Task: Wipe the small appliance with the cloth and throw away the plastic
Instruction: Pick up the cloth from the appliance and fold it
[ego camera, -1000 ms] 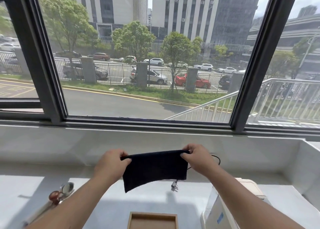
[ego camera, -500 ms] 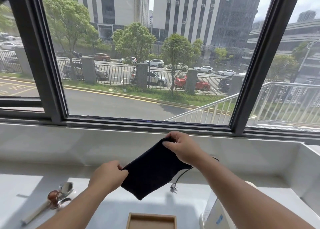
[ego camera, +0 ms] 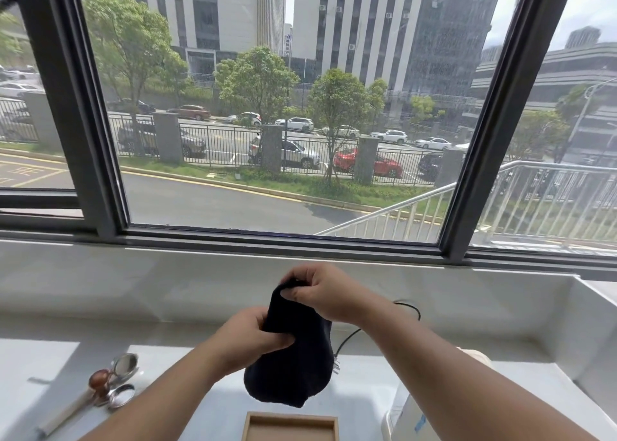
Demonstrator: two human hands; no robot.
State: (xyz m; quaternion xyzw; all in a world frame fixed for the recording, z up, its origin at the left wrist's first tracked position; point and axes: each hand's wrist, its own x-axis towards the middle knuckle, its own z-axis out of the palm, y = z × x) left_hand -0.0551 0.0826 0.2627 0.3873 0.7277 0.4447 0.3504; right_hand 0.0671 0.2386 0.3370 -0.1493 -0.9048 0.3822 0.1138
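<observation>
A dark navy cloth (ego camera: 293, 357) hangs folded in the air above the white counter. My left hand (ego camera: 253, 335) grips its left edge at mid height. Higher up, my right hand (ego camera: 320, 290) pinches the cloth's top corner. The white small appliance (ego camera: 405, 414) sits at the lower right, mostly hidden behind my right forearm. Its black power cord (ego camera: 349, 339) loops behind the cloth and ends in a plug lying on the counter. No plastic is visible.
A wooden tray (ego camera: 290, 425) sits at the bottom edge, just below the cloth. Metal strainers with a wooden handle (ego camera: 110, 385) lie at the lower left. A white ledge (ego camera: 167, 283) and a large window rise behind the counter.
The cloth was stretched flat between both hands. My right hand rose and my left hand moved right, so the hands came together and the cloth now hangs doubled over.
</observation>
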